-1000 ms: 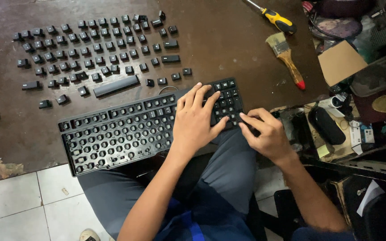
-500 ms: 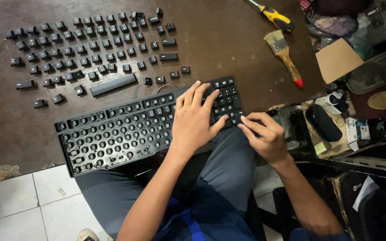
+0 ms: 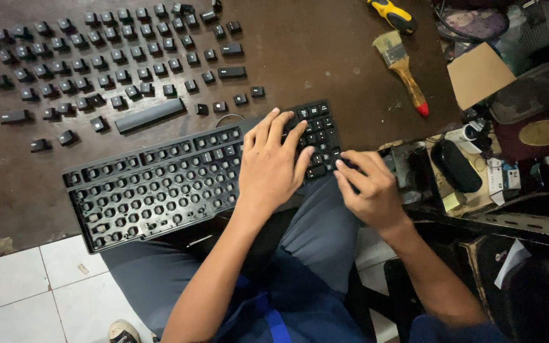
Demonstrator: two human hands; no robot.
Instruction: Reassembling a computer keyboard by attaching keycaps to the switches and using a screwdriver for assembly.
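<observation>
Black keyboard (image 3: pixel 160 184) lies tilted across the person's lap and the near edge of the brown counter (image 3: pixel 325 70), most keycaps stripped off, number pad keys at its right end still on. Left hand (image 3: pixel 271 168) lies flat, fingers spread, pressing the keyboard's right part, grip open, nothing held. Right hand (image 3: pixel 366 187) at the keyboard's right end, fingertips pinched at the edge keys; cannot tell if a cap is in its grip. Loose keycaps (image 3: pixel 96 60) lie in rows on the counter beyond, long spacebar (image 3: pixel 150 115) just beside them. Paintbrush (image 3: pixel 405 70) and yellow screwdriver (image 3: pixel 392 14) well apart to the right.
</observation>
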